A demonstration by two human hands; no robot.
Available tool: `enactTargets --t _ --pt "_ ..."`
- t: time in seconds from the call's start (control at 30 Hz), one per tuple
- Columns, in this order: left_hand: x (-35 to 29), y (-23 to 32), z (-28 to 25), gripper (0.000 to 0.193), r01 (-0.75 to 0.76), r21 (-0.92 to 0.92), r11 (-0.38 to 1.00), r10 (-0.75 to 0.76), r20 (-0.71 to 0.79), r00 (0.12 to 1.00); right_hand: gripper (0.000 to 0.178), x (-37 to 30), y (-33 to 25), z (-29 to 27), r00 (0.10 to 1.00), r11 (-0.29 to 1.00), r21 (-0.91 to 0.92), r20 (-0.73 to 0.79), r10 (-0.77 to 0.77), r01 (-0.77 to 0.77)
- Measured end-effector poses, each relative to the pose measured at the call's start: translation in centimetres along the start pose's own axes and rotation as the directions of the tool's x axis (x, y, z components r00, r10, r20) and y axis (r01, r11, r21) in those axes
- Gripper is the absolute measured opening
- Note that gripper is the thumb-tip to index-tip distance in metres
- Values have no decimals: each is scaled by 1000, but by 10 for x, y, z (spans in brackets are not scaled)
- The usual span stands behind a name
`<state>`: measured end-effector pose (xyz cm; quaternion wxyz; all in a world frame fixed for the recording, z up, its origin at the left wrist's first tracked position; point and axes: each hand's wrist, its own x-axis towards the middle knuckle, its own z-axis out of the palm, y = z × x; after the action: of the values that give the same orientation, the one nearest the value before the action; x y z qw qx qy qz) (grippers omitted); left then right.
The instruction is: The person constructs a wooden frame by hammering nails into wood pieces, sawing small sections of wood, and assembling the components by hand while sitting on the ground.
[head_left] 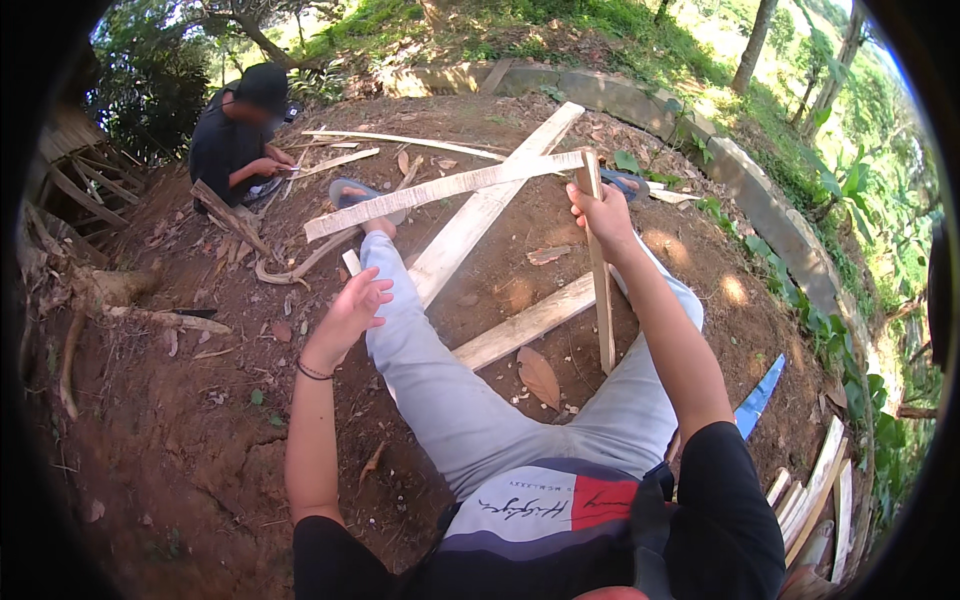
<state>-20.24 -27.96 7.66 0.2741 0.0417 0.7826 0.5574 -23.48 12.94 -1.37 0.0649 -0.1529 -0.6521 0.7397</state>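
Wooden slat [600, 290] upright in right hand's [597, 212] grip; left hand [352, 308] open, empty, above knee.

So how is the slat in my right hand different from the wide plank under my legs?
The slat is narrow and stands nearly upright, gripped near its top by the right hand. The plank is much wider and lies flat on the dirt, untouched by either hand. The left hand is open and holds nothing. Both are pale, bare wood.
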Motion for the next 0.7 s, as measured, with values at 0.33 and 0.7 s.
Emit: enactTargets --t 0.33,0.7 --pt "33 109 37 96 -915 17 402 901 -185 392 31 14 -6 -17 922 946 144 310 234 -289" --pt "97 169 75 37 -899 233 370 924 -192 331 58 -39 144 -5 936 910 -415 324 135 13"
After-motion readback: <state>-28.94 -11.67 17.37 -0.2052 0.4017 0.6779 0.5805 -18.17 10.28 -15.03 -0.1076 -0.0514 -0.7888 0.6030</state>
